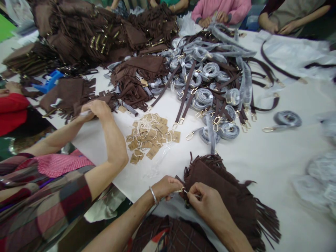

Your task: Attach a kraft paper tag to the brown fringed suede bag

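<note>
At the lower centre of the frame, a dark brown fringed bag point(223, 189) lies on the white table point(262, 150). At its left corner, the left hand point(166, 187) pinches a small gold-coloured clasp point(181, 190) between thumb and fingers. The right hand point(203, 199), its thumb and forefinger together, holds a thin white string point(186, 191) beside the clasp. Tan tags point(151, 134) lie heaped at centre, apart from both hands.

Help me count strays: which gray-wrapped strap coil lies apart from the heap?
The coil right of the heap, gold clasp pointing left; it touches no other coil, while the rest lie bunched together.
</note>
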`<move>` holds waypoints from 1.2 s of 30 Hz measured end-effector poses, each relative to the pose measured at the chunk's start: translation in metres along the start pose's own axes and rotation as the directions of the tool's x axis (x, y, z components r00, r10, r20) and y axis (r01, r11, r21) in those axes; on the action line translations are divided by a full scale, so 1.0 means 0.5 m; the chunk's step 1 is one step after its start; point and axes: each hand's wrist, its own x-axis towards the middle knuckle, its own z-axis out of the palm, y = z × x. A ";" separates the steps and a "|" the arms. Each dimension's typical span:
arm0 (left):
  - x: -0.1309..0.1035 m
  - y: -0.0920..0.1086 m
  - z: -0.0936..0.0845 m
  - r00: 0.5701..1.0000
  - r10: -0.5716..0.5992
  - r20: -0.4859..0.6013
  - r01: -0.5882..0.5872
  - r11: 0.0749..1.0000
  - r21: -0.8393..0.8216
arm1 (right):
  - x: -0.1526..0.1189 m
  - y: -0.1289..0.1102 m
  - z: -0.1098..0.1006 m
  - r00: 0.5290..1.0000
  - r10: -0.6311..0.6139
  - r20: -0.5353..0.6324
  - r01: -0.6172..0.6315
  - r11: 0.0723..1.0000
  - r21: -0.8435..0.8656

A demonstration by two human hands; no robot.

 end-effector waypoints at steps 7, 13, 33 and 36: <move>-0.004 0.008 -0.001 1.000 -0.019 0.016 0.018 0.999 0.047 | 0.007 -0.010 0.010 1.000 0.006 0.006 -0.005 0.983 -0.183; -0.005 0.008 -0.006 0.999 -0.015 0.046 0.011 0.995 0.095 | 0.022 -0.019 0.016 0.998 0.048 0.031 -0.038 0.967 -0.253; -0.010 0.028 0.002 0.869 0.429 -0.247 -0.415 0.903 0.110 | 0.048 0.056 0.052 0.984 0.148 0.099 -0.178 0.861 0.477; -0.015 0.038 0.004 0.849 0.476 -0.230 -0.467 0.879 0.094 | 0.064 0.044 0.057 0.996 0.091 0.015 -0.090 0.926 0.368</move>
